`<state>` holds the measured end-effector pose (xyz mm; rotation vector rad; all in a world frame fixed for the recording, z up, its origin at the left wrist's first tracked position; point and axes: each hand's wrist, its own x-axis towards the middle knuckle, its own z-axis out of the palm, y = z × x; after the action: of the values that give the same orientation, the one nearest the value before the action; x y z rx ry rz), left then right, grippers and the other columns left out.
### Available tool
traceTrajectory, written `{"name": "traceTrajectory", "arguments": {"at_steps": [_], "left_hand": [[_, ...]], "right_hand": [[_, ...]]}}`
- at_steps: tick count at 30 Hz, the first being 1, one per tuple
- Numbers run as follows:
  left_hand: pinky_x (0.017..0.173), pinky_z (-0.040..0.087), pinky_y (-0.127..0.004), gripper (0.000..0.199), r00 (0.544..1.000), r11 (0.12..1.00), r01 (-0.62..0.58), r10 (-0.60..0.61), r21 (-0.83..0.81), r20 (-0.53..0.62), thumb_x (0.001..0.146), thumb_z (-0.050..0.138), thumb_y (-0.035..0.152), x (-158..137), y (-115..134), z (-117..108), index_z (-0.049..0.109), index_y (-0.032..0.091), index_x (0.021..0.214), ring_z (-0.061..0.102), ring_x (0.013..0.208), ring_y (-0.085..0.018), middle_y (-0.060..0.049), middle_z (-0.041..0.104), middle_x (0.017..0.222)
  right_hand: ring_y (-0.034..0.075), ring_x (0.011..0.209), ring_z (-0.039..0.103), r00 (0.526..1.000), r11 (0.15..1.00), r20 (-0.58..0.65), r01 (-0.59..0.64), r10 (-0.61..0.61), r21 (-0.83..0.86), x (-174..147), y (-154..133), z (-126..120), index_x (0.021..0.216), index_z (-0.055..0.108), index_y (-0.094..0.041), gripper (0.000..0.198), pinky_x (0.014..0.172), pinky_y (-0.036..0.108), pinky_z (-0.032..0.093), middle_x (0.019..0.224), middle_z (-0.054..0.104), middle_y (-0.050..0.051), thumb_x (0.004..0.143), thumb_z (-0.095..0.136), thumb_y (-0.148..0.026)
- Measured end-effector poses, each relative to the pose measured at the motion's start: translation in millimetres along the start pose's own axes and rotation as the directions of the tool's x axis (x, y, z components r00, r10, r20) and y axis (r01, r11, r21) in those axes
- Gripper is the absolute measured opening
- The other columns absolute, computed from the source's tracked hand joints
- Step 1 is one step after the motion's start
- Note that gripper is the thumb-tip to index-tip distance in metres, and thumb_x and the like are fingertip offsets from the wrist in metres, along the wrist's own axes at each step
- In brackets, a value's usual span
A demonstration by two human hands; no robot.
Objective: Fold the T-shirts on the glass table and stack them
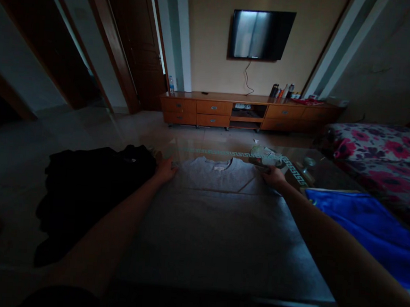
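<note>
1. Closest in the head view, on the near side of the grey shirt [208, 175], come the person's dark sleeves [62, 298], forearms stretched out towards its shoulders.
2. The shirt lies on the glass table [222, 152], neck pointing away; in this gloom I can't tell whether the dark stretch before it is its lower half.
3. The left hand [167, 170] is nearly closed, fingers pinching the shirt's left edge; the right hand [274, 175] pinches the right edge likewise.
4. Spreading it looks well along, I'd judge: the neck lies flat, though a slanting line, perhaps a crease, needs smoothing.
5. Left of the shirt, black clothing [92, 182] lies rumpled, not straightened; to its right, blue cloth [359, 222] lies flatter.
</note>
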<state>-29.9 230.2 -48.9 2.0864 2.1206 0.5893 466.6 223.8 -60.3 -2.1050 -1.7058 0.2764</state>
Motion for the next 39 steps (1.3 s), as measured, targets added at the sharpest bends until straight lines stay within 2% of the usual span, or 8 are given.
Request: {"name": "traceTrajectory", "arguments": {"at_steps": [4, 8, 13, 17, 22, 28, 33, 39], "left_hand": [[0.095, 0.049, -0.036, 0.039, 0.999, 0.995, -0.047, 0.048, -0.093, 0.009, 0.080, 0.066, 0.024, -0.3, 10.4, -18.7, 0.067, 0.016, 0.118, 0.065, 0.105, -0.025, -0.010, 0.071, 0.109], [0.094, 0.049, -0.037, 0.032, 0.987, 0.979, -0.127, 0.110, -0.158, -0.116, 0.080, 0.066, 0.026, -22.1, 23.4, -62.6, 0.071, 0.016, 0.109, 0.062, 0.103, -0.024, -0.009, 0.069, 0.107], [0.095, 0.049, -0.035, 0.024, 0.935, 0.910, -0.340, 0.300, -0.237, -0.187, 0.083, 0.061, 0.027, -92.4, 28.6, -127.9, 0.067, 0.018, 0.104, 0.062, 0.101, -0.021, -0.006, 0.066, 0.106], [0.098, 0.048, -0.037, 0.016, 0.883, 0.875, -0.468, 0.454, -0.124, -0.121, 0.087, 0.055, 0.022, -163.2, 14.0, -152.8, 0.063, 0.020, 0.101, 0.060, 0.105, -0.022, -0.006, 0.064, 0.108], [0.100, 0.045, -0.040, 0.035, 0.853, 0.840, -0.520, 0.502, 0.155, 0.139, 0.080, 0.048, 0.003, -222.7, -9.1, -137.5, 0.063, 0.022, 0.105, 0.059, 0.112, -0.026, -0.009, 0.062, 0.117], [0.108, 0.040, -0.051, 0.055, 0.890, 0.858, -0.455, 0.430, 0.241, 0.149, 0.082, 0.048, 0.005, -242.5, 4.1, -114.6, 0.059, 0.023, 0.133, 0.053, 0.128, -0.032, -0.015, 0.059, 0.136], [0.118, 0.032, -0.051, 0.084, 0.785, 0.787, -0.612, 0.593, 0.078, 0.178, 0.079, 0.057, 0.008, -246.4, 24.8, -99.7, 0.038, 0.034, 0.156, 0.038, 0.145, -0.029, -0.005, 0.041, 0.160], [0.120, 0.033, -0.052, 0.088, 0.735, 0.757, -0.653, 0.627, 0.022, 0.258, 0.079, 0.056, 0.005, -248.6, 10.0, -87.7, 0.037, 0.045, 0.155, 0.036, 0.148, -0.029, 0.002, 0.032, 0.165]], "right_hand": [[0.025, 0.094, 0.071, 1.000, 0.998, -0.028, -0.006, 0.008, 0.066, -10.9, -10.0, -18.6, 0.116, 0.073, -0.013, 0.036, 0.083, 0.030, 0.052, 0.107, 0.076, 0.013, 0.086, 0.064, -0.031], [0.023, 0.087, 0.068, 0.983, 0.965, -0.129, 0.155, -0.130, 0.211, -42.6, -20.0, -64.6, 0.116, 0.071, -0.011, 0.042, 0.080, 0.032, 0.052, 0.100, 0.075, 0.011, 0.087, 0.061, -0.039], [0.027, 0.097, 0.063, 0.891, 0.909, -0.280, 0.401, -0.358, 0.112, -113.0, -8.8, -125.9, 0.105, 0.071, -0.016, 0.037, 0.089, 0.037, 0.049, 0.102, 0.071, 0.011, 0.088, 0.061, -0.047], [0.029, 0.106, 0.057, 0.796, 0.808, -0.140, 0.579, -0.589, -0.105, -174.1, 20.5, -149.3, 0.105, 0.068, -0.020, 0.031, 0.094, 0.039, 0.045, 0.109, 0.067, 0.013, 0.095, 0.053, -0.045], [0.030, 0.110, 0.056, 0.784, 0.722, 0.190, 0.618, -0.590, -0.311, -224.4, 50.4, -138.5, 0.108, 0.068, -0.020, 0.025, 0.096, 0.044, 0.043, 0.115, 0.065, 0.014, 0.094, 0.048, -0.023], [0.041, 0.132, 0.044, 0.915, 0.767, 0.014, 0.346, -0.403, -0.541, -261.2, 22.2, -111.1, 0.132, 0.062, -0.014, 0.047, 0.103, 0.058, 0.038, 0.147, 0.049, 0.024, 0.091, 0.039, -0.011], [0.032, 0.139, 0.040, 0.814, 0.739, 0.191, 0.579, -0.549, -0.344, -284.6, -18.4, -98.6, 0.133, 0.059, -0.022, 0.050, 0.111, 0.050, 0.035, 0.152, 0.048, 0.015, 0.086, 0.046, -0.012], [0.031, 0.133, 0.046, 0.785, 0.787, 0.297, 0.600, -0.544, -0.144, -288.9, -11.8, -93.9, 0.131, 0.059, -0.019, 0.044, 0.108, 0.050, 0.039, 0.148, 0.053, 0.015, 0.089, 0.049, -0.026]]}}
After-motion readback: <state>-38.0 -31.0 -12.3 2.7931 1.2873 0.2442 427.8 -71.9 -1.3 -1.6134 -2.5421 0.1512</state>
